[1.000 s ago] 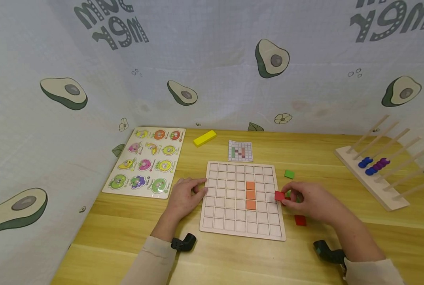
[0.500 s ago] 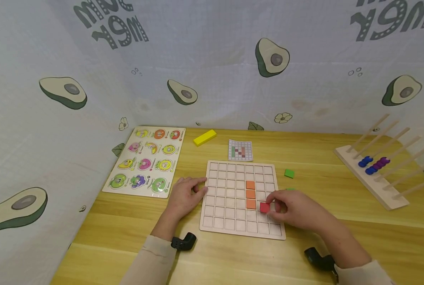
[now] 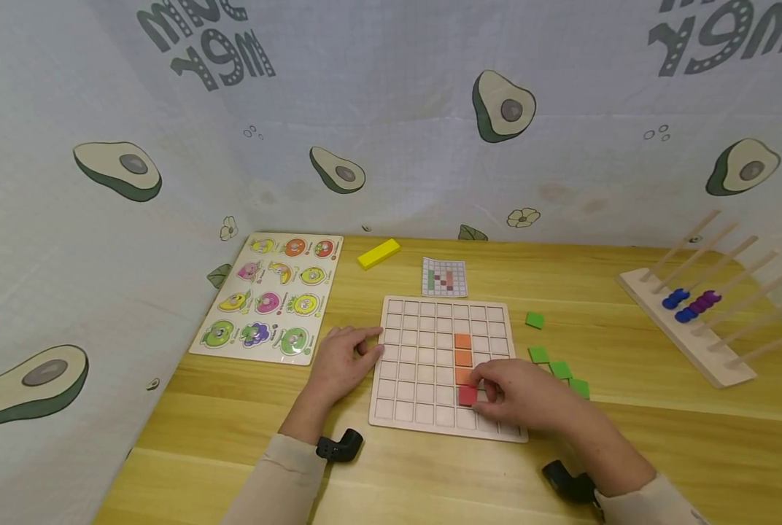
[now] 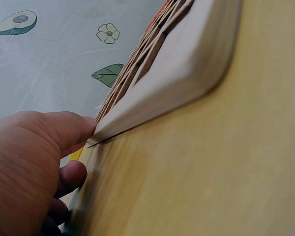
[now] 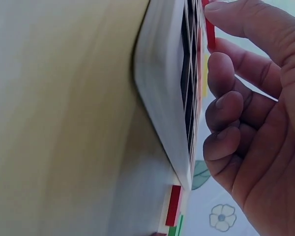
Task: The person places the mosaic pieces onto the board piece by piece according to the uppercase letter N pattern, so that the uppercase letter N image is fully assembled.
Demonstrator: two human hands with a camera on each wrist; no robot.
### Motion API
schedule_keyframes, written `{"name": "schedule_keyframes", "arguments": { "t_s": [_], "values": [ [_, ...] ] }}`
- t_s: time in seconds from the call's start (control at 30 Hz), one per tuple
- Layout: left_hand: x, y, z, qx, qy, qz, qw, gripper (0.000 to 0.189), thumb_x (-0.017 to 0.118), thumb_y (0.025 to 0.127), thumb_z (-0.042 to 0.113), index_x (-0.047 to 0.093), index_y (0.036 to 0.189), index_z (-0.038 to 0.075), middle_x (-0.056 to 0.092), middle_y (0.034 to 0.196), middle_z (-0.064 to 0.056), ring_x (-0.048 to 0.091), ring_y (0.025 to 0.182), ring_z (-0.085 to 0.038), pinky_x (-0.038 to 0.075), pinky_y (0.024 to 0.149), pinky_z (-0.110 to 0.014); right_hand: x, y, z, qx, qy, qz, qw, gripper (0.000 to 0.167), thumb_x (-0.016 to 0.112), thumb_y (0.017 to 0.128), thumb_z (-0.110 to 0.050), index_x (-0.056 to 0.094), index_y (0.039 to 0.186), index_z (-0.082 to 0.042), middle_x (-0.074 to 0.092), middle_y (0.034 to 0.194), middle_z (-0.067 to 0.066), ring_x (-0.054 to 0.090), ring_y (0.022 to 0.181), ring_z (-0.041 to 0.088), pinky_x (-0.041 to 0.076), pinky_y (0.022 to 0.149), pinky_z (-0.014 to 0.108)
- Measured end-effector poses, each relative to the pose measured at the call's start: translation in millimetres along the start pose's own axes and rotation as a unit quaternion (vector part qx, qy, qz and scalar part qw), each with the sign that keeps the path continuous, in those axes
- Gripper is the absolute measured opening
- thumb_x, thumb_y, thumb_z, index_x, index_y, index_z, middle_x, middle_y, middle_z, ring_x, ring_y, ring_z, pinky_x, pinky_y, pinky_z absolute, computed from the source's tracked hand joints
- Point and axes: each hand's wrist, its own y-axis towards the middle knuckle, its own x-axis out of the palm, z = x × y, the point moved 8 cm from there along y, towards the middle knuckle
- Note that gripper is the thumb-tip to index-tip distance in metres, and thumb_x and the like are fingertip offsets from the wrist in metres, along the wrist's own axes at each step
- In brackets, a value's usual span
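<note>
Your right hand [image 3: 524, 392] pinches a red tile [image 3: 467, 397] between thumb and finger. Your relaxed left hand [image 3: 341, 364] touches the board [image 3: 433, 432].

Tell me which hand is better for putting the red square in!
Probably the right hand: it pinches the red tile next to the orange tiles, and the green tiles lie on that side. The left hand touches the left edge of the grid board.

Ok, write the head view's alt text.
A person's right hand pinches a red tile at a wooden grid board, just below three orange tiles. The left hand touches the board's left edge; green tiles lie to the right.
</note>
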Motion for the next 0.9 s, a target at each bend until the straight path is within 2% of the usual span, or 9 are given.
{"name": "schedule_keyframes", "arguments": {
  "t_s": [0.23,0.5,0.77,0.9],
  "values": [
    [-0.5,-0.5,1.3,0.000,0.000,0.001,1.0000,0.030,0.073,0.094,0.032,0.076,0.122,0.022,0.057,0.075,0.011,0.044,0.074,-0.011,0.035,0.070,-0.026,0.3,0.7,-5.1,-0.012,-0.018,0.006,0.9997,0.015,0.079,0.087,-0.029,0.067,0.096,-0.024,0.048,0.072,-0.015,0.042,0.066,-0.003,0.037,0.060,0.020],
    [0.3,-0.3,-0.3,-0.005,0.000,-0.001,1.0000,0.030,0.073,0.094,0.032,0.076,0.122,0.022,0.057,0.075,0.011,0.043,0.074,-0.011,0.035,0.070,-0.026,0.0,2.0,-4.0,0.005,-0.014,0.002,0.9999,0.016,0.080,0.087,-0.027,0.070,0.098,-0.023,0.049,0.072,-0.013,0.043,0.066,-0.002,0.038,0.061,0.020],
    [0.0,-0.2,0.3,-0.004,-0.005,-0.001,1.0000,0.029,0.073,0.094,0.032,0.076,0.122,0.022,0.058,0.075,0.010,0.044,0.073,-0.011,0.035,0.070,-0.026,-3.2,-3.9,11.9,0.022,0.024,0.002,0.9995,0.022,0.081,0.086,-0.025,0.070,0.104,-0.018,0.051,0.075,-0.011,0.045,0.068,0.001,0.040,0.062,0.021],
    [-0.4,0.1,0.5,0.000,-0.005,0.000,1.0000,0.029,0.073,0.094,0.031,0.076,0.122,0.021,0.058,0.074,0.010,0.045,0.073,-0.011,0.035,0.071,-0.027,-8.8,-10.0,24.6,0.050,0.027,0.005,0.9984,0.026,0.081,0.086,-0.029,0.070,0.106,-0.017,0.052,0.078,-0.010,0.046,0.071,0.003,0.040,0.064,0.022]
  ]
}}
